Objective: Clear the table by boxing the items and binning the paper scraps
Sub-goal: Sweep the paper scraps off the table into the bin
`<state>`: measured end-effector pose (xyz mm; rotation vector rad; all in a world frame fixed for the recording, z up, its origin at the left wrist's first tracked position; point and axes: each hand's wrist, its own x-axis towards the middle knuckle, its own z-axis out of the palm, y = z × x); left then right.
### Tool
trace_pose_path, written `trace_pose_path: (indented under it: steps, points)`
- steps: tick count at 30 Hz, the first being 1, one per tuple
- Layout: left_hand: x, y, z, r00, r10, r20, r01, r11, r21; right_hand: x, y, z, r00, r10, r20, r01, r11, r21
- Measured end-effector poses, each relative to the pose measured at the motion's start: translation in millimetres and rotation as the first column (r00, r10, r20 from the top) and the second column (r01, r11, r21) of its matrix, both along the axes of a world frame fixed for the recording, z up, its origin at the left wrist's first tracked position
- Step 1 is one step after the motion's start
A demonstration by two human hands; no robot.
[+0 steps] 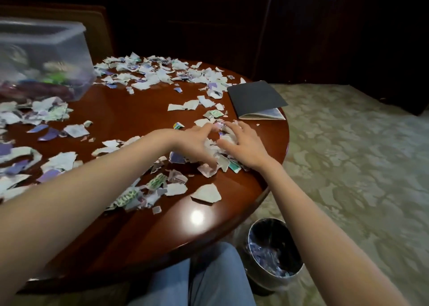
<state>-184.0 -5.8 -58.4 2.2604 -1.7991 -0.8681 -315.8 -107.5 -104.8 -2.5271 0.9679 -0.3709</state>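
Torn paper scraps [148,78] in white, purple and green litter the round red-brown table [130,110]. My left hand [193,142] and my right hand [243,143] lie close together near the table's right edge, fingers curled round a small heap of scraps [219,143] between them. A clear plastic box [44,59] holding several colourful items stands at the far left of the table. A metal bin [274,250] with a dark liner and scraps inside stands on the floor below the table's right edge.
A dark grey folder [255,96] lies at the table's far right edge, partly overhanging. My knees in blue trousers [197,280] are under the table's near edge. Patterned pale carpet [348,155] spreads to the right. A dark chair [99,31] stands behind the box.
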Motion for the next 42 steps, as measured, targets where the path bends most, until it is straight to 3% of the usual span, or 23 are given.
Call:
trace_pose_path:
  steps: [2,4,6,10,15,21,27,30,33,37,42]
  points:
    - [-3.5,-0.3,-5.2,0.999,0.052,0.006,-0.052,0.996,0.068,3.5,2.8,-1.1,0.995,-0.004,-0.096,-0.006,0.994,-0.11]
    - [-8.1,-1.8,-15.6,0.986,0.05,0.159,-0.057,0.998,0.041,7.4,3.4,-2.9,0.996,-0.016,-0.085,0.001,0.985,-0.174]
    - [-14.4,-2.6,-25.9,0.96,0.067,0.273,-0.063,0.998,-0.023,10.7,3.8,-4.8,0.999,-0.028,-0.046,0.018,0.98,-0.2]
    - [-22.0,-4.4,-32.9,0.941,0.174,0.291,-0.126,0.976,-0.176,21.5,7.1,-4.6,0.999,-0.053,-0.002,0.052,0.973,-0.225]
    - [-20.3,-0.6,-35.6,0.825,0.253,0.506,-0.086,0.94,-0.329,35.4,10.4,-7.4,0.986,-0.12,0.12,0.144,0.964,-0.222]
    - [-8.1,-5.6,-46.1,0.847,0.382,0.368,-0.203,0.874,-0.44,48.7,14.5,-3.7,0.973,-0.215,0.085,0.23,0.935,-0.27]
    - [-4.0,-7.1,-44.7,0.861,0.395,0.32,-0.193,0.837,-0.513,51.8,18.6,-3.5,0.924,-0.272,0.27,0.323,0.932,-0.166]
    - [-0.5,-2.2,-36.7,0.889,0.427,0.168,-0.27,0.783,-0.56,49.5,21.5,2.0,0.876,-0.299,0.379,0.346,0.936,-0.061]
    - [4.3,1.6,-29.2,0.888,0.452,-0.083,-0.413,0.705,-0.577,45.6,22.2,8.6,0.764,-0.397,0.509,0.406,0.908,0.1]
    - [9.6,0.7,-24.9,0.815,0.433,-0.385,-0.579,0.595,-0.557,45.2,17.9,13.5,0.529,-0.603,0.596,0.448,0.796,0.408]
    - [13.7,0.1,-19.3,0.727,0.42,-0.543,-0.684,0.515,-0.517,59.8,24.6,20.4,0.267,-0.811,0.52,0.272,0.581,0.767]
